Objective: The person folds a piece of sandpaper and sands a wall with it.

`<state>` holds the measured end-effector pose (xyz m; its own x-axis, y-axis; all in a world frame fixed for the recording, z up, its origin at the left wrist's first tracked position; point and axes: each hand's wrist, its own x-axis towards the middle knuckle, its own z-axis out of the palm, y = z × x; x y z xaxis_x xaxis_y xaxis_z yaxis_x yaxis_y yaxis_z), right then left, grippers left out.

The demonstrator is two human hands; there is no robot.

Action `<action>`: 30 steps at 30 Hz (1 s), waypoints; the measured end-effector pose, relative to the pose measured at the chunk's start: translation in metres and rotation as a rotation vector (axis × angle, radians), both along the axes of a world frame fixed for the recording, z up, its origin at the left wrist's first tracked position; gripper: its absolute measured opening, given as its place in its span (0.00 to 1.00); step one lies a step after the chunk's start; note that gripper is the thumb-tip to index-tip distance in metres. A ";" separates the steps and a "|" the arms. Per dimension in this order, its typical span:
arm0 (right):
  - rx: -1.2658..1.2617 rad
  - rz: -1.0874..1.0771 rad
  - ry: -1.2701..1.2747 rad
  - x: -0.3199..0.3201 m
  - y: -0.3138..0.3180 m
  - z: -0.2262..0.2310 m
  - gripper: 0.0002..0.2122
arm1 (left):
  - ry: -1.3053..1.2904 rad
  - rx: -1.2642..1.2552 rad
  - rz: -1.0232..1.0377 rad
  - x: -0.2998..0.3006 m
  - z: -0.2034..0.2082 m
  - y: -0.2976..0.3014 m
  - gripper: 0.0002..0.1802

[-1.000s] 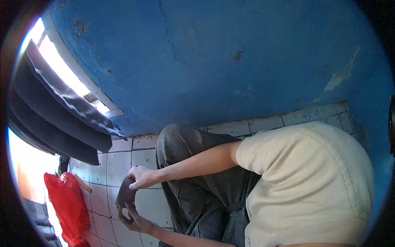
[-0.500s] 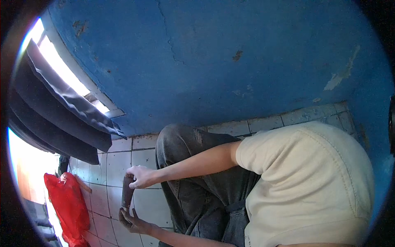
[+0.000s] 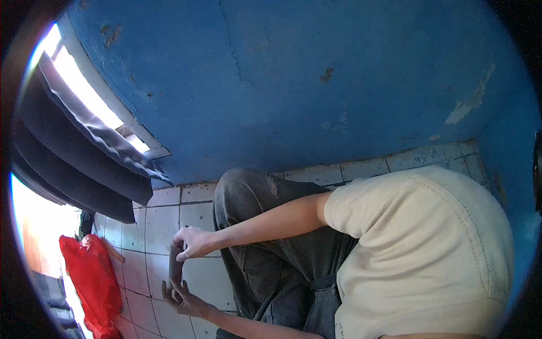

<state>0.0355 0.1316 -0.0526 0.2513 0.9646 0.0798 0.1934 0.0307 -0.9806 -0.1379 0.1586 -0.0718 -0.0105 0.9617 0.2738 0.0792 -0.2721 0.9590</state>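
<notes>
A dark elongated object [image 3: 175, 263] spans between my two hands over the tiled floor. It looks narrow and slightly curved; its exact kind cannot be made out. My right hand [image 3: 193, 243], the upper one in the picture, is closed round its upper end, with the thumb on the side toward my legs. At its lower end is my left hand [image 3: 186, 302], the fingers curled up around the tip, one finger standing apart. The fingers hide both ends of the object. My bent legs in dark jeans [image 3: 271, 260] lie just to the right of the hands.
White floor tiles [image 3: 206, 285] with dark joints run under my hands up to a worn blue wall [image 3: 339, 85]. A dark curtain [image 3: 68, 147] hangs by a bright window at the left. A red plastic bag [image 3: 93, 288] lies below it, next to a thin wooden piece [image 3: 114, 250].
The dark object has turned and now shows a narrower side. My left hand's fingers have shifted upward and spread slightly at its lower end. My right hand has stayed nearly in place.
</notes>
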 end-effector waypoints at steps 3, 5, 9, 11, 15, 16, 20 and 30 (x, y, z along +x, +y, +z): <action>0.000 0.026 0.010 0.001 0.002 -0.005 0.15 | -0.018 0.031 -0.025 0.000 -0.002 0.001 0.21; 0.010 0.015 -0.014 -0.001 0.003 -0.005 0.14 | -0.035 0.060 -0.024 -0.002 -0.002 0.003 0.21; -0.021 0.087 0.130 -0.001 0.002 -0.001 0.11 | -0.050 0.031 0.010 -0.006 -0.011 0.010 0.20; -0.030 0.100 0.173 -0.001 0.003 -0.004 0.09 | -0.067 0.057 -0.002 -0.005 -0.011 0.009 0.19; 0.007 0.135 0.210 0.000 0.002 -0.005 0.08 | -0.098 0.047 0.004 -0.003 -0.008 0.005 0.18; 0.009 0.134 0.229 0.000 0.001 -0.003 0.08 | -0.123 0.017 -0.020 -0.006 -0.009 0.008 0.19; 0.015 0.132 0.259 0.000 0.001 -0.001 0.08 | -0.228 -0.006 -0.071 -0.008 -0.011 0.008 0.19; 0.012 0.127 0.264 0.001 0.002 -0.004 0.09 | -0.101 -0.101 -0.042 -0.008 -0.009 0.004 0.22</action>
<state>0.0366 0.1341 -0.0568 0.1424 0.9890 0.0391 -0.0746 0.0501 -0.9960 -0.1462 0.1622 -0.0809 0.0081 0.9845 0.1751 -0.0290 -0.1748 0.9842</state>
